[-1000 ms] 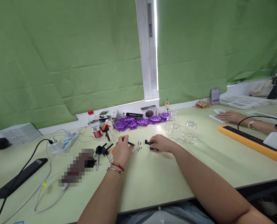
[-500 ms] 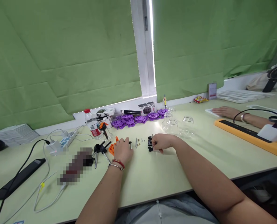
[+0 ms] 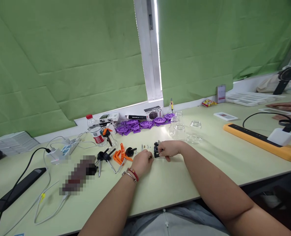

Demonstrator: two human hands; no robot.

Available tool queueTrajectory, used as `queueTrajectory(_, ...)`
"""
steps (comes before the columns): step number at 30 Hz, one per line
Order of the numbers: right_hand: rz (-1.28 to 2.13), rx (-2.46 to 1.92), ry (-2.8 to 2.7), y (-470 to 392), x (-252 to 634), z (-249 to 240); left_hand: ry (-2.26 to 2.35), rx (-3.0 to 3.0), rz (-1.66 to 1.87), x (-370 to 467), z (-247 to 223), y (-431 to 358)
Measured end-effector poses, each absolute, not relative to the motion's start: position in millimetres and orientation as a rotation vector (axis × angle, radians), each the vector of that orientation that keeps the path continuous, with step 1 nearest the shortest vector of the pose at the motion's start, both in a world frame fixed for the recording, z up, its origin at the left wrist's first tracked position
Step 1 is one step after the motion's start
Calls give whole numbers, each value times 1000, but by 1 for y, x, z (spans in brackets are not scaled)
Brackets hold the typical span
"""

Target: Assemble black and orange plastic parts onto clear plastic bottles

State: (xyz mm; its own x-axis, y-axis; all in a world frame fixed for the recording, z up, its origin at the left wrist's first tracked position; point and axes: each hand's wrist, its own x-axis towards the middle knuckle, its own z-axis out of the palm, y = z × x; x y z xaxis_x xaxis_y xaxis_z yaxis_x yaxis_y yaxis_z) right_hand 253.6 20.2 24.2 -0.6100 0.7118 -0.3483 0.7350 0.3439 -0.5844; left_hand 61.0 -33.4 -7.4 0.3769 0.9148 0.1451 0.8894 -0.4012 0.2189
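1. Small black plastic parts [image 3: 156,150] lie clustered on the pale green table [image 3: 174,186], against the right hand [image 3: 169,150].
2. Clear, rounded glass jars [image 3: 195,124] stand beyond (transparent, contents too faint to tell).
3. Right fingers curl narrowly, touching the parts; I cannot tell whether they grip one.
4. Left hand [image 3: 142,162] bends nearby, its grasp hidden.

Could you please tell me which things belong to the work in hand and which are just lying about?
Likely in use:
black parts by the right hand
small metal pieces near the left hand
orange pieces

Probably idle:
bottle
glass jars
power strip
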Motion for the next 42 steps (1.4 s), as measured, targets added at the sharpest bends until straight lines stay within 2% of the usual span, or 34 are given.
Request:
queueTrajectory(18, -789, 1548, 2400, 1, 235, 40, 1592, 2415, 398, 34, -9, -28)
queueTrajectory(29, -608, 1605, 2456, -3, 232, 43, 1598, 2430, 409, 39, -8, -29)
queueTrajectory(33, -498, 1644, 2656, 3, 236, 37, 1651, 2443, 402, 43, -9, -29)
queueTrajectory(39, -718, 1490, 2979, 8, 225, 20, 1640, 2433, 494, 43, -9, -28)
queueTrajectory(42, -716, 1503, 3031, 6, 216, 13, 1607, 2421, 575, 43, -10, -26)
